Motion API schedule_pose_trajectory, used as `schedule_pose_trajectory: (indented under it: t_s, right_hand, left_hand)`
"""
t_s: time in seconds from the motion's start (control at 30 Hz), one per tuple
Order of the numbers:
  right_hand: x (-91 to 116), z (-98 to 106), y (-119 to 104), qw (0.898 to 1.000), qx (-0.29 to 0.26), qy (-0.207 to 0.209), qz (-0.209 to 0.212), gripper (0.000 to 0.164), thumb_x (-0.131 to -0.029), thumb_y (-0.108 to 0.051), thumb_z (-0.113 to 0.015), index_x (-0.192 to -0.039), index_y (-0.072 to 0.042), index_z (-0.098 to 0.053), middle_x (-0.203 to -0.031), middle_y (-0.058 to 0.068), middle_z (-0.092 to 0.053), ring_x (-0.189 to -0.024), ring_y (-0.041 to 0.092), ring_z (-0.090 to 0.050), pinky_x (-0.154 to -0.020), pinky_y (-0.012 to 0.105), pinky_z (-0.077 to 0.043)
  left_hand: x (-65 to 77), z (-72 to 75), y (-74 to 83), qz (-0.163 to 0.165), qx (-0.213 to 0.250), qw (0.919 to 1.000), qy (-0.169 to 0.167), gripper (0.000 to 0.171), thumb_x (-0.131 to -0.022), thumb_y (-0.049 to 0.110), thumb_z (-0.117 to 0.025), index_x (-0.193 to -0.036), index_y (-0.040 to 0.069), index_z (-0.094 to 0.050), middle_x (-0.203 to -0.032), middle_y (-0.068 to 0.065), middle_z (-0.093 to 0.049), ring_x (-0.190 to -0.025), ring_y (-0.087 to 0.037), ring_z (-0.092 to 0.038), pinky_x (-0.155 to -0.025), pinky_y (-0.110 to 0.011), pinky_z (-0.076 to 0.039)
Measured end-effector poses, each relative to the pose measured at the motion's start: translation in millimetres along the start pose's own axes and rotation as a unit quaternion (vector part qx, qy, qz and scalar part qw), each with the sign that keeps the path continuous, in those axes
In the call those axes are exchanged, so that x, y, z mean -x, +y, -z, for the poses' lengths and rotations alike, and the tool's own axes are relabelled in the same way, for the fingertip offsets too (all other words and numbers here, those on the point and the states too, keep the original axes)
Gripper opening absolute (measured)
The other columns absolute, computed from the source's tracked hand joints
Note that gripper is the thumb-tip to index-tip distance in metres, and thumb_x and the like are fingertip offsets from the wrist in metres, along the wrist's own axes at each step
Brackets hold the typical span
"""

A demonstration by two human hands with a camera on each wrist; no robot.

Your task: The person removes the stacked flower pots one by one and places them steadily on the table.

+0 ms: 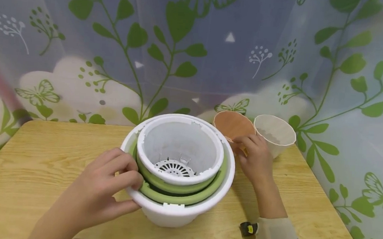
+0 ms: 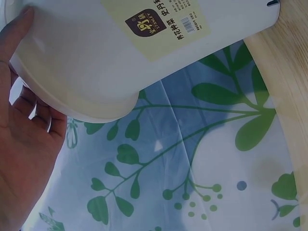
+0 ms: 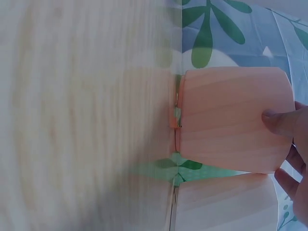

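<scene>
A stack of nested white and green plant pots [image 1: 173, 217] stands on the table, with a slotted white inner basket [image 1: 183, 137] on top. My left hand [image 1: 105, 187] grips the left rim of the stack, fingers over the edge and thumb below it on the outside. In the left wrist view the white pot [image 2: 82, 57] shows a label on its side. My right hand [image 1: 256, 158] pinches the near rim of an orange-brown pot [image 1: 233, 125] at the back of the table; the thumb lies on its outer wall in the right wrist view.
A cream pot [image 1: 275, 130] stands just right of the orange-brown one, close to the back edge. A small black object with a yellow mark [image 1: 248, 229] is beside the right sleeve. A patterned curtain [image 1: 216, 61] hangs behind the wooden table [image 1: 57, 154].
</scene>
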State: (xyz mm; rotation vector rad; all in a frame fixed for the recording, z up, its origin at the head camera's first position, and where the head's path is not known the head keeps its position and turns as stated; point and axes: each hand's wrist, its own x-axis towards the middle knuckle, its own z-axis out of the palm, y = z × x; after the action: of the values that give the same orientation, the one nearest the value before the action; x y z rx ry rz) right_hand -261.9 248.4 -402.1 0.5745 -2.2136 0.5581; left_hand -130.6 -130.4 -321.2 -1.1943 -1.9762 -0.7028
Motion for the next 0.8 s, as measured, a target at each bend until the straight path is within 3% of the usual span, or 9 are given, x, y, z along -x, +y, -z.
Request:
schedule_pose_trajectory:
  t_s: [0.6, 0.8]
  right_hand:
    - [0.1, 4.3, 6.6, 1.000, 0.010, -0.002, -0.022, 0.028, -0.070, 0.001, -0.085, -0.091, -0.011, -0.072, -0.091, 0.005, -0.068, -0.090, 0.032, -0.060, -0.080, 0.045, -0.049]
    - [0.1, 6.3, 6.1, 1.000, 0.012, -0.009, -0.022, 0.027, -0.070, 0.001, -0.085, -0.090, -0.011, -0.072, -0.091, 0.005, -0.068, -0.090, 0.033, -0.061, -0.081, 0.045, -0.049]
  left_hand:
    - [0.9, -0.3, 0.1, 0.005, -0.004, 1.0000, -0.003, 0.024, -0.077, 0.028, -0.080, -0.079, 0.018, -0.058, -0.088, 0.006, -0.052, -0.083, -0.012, -0.045, -0.079, -0.025, -0.035]
    - [1.6, -0.8, 0.0, 0.005, -0.003, 1.0000, -0.003, 0.024, -0.082, 0.032, -0.078, -0.079, 0.019, -0.058, -0.088, 0.006, -0.052, -0.083, -0.011, -0.045, -0.078, -0.025, -0.035]
